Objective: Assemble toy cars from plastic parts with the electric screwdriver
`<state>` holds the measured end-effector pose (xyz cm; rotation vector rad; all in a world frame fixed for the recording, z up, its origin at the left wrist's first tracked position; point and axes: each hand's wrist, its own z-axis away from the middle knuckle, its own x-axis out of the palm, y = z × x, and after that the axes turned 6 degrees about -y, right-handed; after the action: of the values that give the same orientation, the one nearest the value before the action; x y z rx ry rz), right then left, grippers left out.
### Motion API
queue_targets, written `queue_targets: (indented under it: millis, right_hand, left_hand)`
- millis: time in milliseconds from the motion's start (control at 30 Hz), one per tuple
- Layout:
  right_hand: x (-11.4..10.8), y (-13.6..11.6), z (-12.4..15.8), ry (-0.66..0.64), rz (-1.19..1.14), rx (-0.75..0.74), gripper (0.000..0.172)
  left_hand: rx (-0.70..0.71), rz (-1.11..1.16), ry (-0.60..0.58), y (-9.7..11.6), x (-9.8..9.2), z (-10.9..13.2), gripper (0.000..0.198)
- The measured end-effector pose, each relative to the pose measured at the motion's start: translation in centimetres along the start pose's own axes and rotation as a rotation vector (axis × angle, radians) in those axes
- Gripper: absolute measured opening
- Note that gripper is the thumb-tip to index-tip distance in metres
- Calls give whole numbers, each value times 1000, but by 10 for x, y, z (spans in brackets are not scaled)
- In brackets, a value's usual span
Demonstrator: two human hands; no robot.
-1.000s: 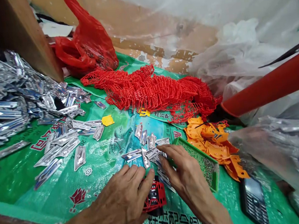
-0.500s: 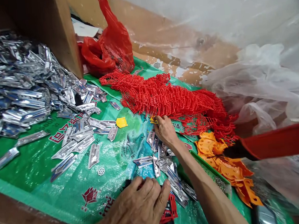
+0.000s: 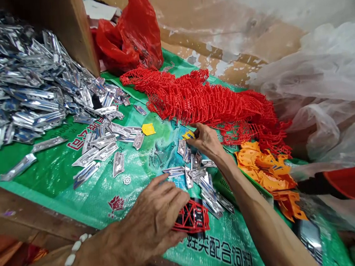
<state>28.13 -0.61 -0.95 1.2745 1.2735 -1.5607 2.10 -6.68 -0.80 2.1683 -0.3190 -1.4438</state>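
My left hand (image 3: 159,216), wearing a white bead bracelet, rests low in the middle. Its thumb and forefinger bracket the left end of a red lattice frame with a black part (image 3: 193,218), which lies on the green sheet; the contact is partly hidden. Farther off, my right hand (image 3: 209,140) has its bent fingertips at the right end of a small yellow plastic piece (image 3: 188,135). Between the two hands lie loose shiny silver plates (image 3: 197,173). Another yellow piece (image 3: 148,129) sits flat to the left.
Many silver plates (image 3: 23,87) are heaped at left by a brown board (image 3: 80,30). A long pile of red lattice frames (image 3: 205,100) runs along the back, below a red plastic bag (image 3: 136,38). Orange plastic parts (image 3: 266,171) and a green basket (image 3: 226,186) stand near my right forearm.
The view has shifted, so the scene sits higher and slightly to the right. My left hand has drawn back to the left, uncovering more of the red-and-black frame. My right hand stays by the yellow piece.
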Motion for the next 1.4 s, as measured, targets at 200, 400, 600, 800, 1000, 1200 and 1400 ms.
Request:
queue_targets:
  millis: [200, 400, 600, 800, 1000, 1200, 1400]
  right_hand:
    - [-15, -16, 29, 96, -153, -14, 14]
    - [-46, -42, 123, 190, -618, 77, 16]
    - [-14, -88, 195, 390, -1122, 474, 25]
    - [26, -108, 211, 662, -544, 344, 12]
    - [15, -99, 216, 519, -126, 88, 14]
    - [2, -107, 221, 451, 185, 36, 23]
    - [-11, -84, 237, 317, 132, -78, 8]
  left_hand:
    - [-60, 46, -94, -3, 0, -2, 34]
    - [-167, 53, -95, 1, -2, -1, 43]
    - [-185, -1, 8, 0, 12, 1, 71]
    - [-147, -3, -5, -2, 14, 3, 78]
    - [-47, 68, -74, 0, 5, 2, 46]
    - [-38, 37, -144, 2, 0, 1, 28]
    - [3, 45, -143, 0, -2, 0, 26]
